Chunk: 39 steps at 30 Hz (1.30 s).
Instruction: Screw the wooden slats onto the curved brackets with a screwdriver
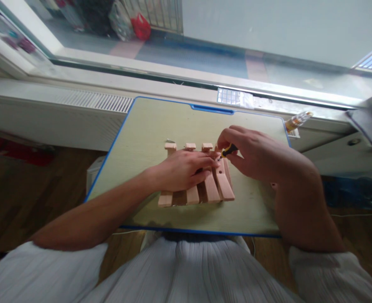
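Observation:
A small slatted wooden piece [210, 189] lies on a table, its pale slats joined by crosspieces underneath. My left hand [186, 168] rests flat across the slats, fingers stretched toward the right-hand slat. In my right hand [252, 151] is a screwdriver [229, 150] with a black and yellow handle, gripped between thumb and fingers. Its tip points down at the upper part of the right-hand slat, close to my left fingertips. Whether a screw sits under the tip is too small to tell. A dark hole [220, 171] shows lower on that slat.
The pale table top [154, 122] has a blue rim and a blue slot at its far edge. A small metal screw [170, 141] lies beyond the slats. A clear bottle [298, 121] stands past the right corner. Behind are a radiator [100, 101] and a window.

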{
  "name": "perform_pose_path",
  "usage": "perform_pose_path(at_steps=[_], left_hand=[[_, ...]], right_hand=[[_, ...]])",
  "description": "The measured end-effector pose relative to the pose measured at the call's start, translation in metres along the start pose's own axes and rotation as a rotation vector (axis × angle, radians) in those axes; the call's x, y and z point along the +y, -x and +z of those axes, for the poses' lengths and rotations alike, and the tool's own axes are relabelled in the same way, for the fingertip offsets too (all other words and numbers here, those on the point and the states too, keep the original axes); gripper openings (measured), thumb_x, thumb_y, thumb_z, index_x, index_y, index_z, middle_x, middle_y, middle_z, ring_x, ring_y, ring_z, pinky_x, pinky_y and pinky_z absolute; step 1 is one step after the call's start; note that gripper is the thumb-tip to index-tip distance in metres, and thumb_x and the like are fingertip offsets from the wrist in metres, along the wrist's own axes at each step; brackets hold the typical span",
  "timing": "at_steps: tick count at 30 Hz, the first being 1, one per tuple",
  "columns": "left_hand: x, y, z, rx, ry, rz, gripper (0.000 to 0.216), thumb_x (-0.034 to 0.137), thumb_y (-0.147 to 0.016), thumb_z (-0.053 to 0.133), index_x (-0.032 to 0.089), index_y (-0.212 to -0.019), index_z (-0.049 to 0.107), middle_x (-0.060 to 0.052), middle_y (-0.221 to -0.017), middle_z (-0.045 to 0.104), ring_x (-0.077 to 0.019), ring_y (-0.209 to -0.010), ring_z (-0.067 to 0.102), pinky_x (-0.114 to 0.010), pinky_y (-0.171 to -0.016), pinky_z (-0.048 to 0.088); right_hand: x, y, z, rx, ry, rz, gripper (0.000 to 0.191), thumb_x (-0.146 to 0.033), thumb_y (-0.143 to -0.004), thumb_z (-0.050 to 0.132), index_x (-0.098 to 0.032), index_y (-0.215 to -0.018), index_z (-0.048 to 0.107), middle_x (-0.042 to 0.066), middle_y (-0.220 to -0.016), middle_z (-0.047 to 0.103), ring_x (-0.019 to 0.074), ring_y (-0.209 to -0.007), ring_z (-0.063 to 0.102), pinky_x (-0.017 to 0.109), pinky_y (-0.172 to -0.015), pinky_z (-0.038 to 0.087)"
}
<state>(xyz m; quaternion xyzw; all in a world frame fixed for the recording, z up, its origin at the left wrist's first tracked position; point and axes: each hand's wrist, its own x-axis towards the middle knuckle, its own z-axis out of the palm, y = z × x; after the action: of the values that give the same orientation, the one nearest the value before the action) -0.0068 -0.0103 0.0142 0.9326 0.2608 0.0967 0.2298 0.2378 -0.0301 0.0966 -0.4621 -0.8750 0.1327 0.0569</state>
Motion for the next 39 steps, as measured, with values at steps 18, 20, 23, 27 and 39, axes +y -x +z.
perform_pose_path(at_steps=[18, 20, 23, 27, 39], left_hand=[[0.0, 0.0, 0.0, 0.009, 0.002, -0.007, 0.036, 0.031, -0.111, 0.054, 0.034, -0.142, 0.072, 0.002, -0.155, 0.068, -0.0233, -0.134, 0.07, -0.041, -0.12, 0.05], [0.0, 0.001, 0.0, 0.002, 0.0, -0.013, 0.037, 0.032, -0.112, 0.053, 0.034, -0.144, 0.071, 0.002, -0.158, 0.066, -0.0232, -0.135, 0.07, -0.041, -0.12, 0.05], [-0.001, 0.001, 0.0, -0.004, -0.007, -0.011, 0.037, 0.033, -0.112, 0.053, 0.034, -0.145, 0.07, 0.003, -0.163, 0.061, -0.0229, -0.138, 0.069, -0.041, -0.121, 0.049], [-0.001, 0.001, 0.0, -0.003, -0.008, 0.013, 0.038, 0.031, -0.112, 0.052, 0.034, -0.145, 0.07, 0.005, -0.168, 0.055, -0.0221, -0.146, 0.063, -0.04, -0.125, 0.046], [0.0, 0.001, -0.001, 0.007, 0.001, -0.001, 0.036, 0.03, -0.111, 0.053, 0.033, -0.142, 0.072, 0.003, -0.164, 0.06, -0.0234, -0.139, 0.069, -0.04, -0.118, 0.052]], right_hand=[[-0.011, -0.016, 0.007, 0.108, 0.218, 0.142, 0.024, -0.035, -0.1, 0.058, -0.021, -0.107, 0.076, 0.01, -0.082, 0.077, 0.0228, -0.071, 0.066, 0.036, -0.064, 0.028], [-0.011, -0.014, 0.005, 0.102, 0.227, 0.173, 0.026, -0.038, -0.1, 0.06, -0.022, -0.114, 0.074, 0.01, -0.084, 0.078, 0.0238, -0.072, 0.066, 0.035, -0.064, 0.028], [-0.006, -0.007, 0.002, 0.088, 0.2, 0.175, 0.033, -0.043, -0.098, 0.063, -0.023, -0.125, 0.069, 0.01, -0.094, 0.08, 0.025, -0.079, 0.068, 0.035, -0.067, 0.032], [0.002, -0.001, -0.001, 0.034, 0.073, 0.055, 0.031, -0.021, -0.089, 0.063, -0.023, -0.12, 0.066, 0.009, -0.116, 0.078, 0.0249, -0.096, 0.07, 0.035, -0.076, 0.042], [0.003, 0.0, 0.002, 0.009, -0.094, -0.063, 0.037, -0.002, -0.084, 0.053, -0.023, -0.112, 0.064, 0.007, -0.115, 0.072, 0.0211, -0.104, 0.069, 0.032, -0.087, 0.049]])
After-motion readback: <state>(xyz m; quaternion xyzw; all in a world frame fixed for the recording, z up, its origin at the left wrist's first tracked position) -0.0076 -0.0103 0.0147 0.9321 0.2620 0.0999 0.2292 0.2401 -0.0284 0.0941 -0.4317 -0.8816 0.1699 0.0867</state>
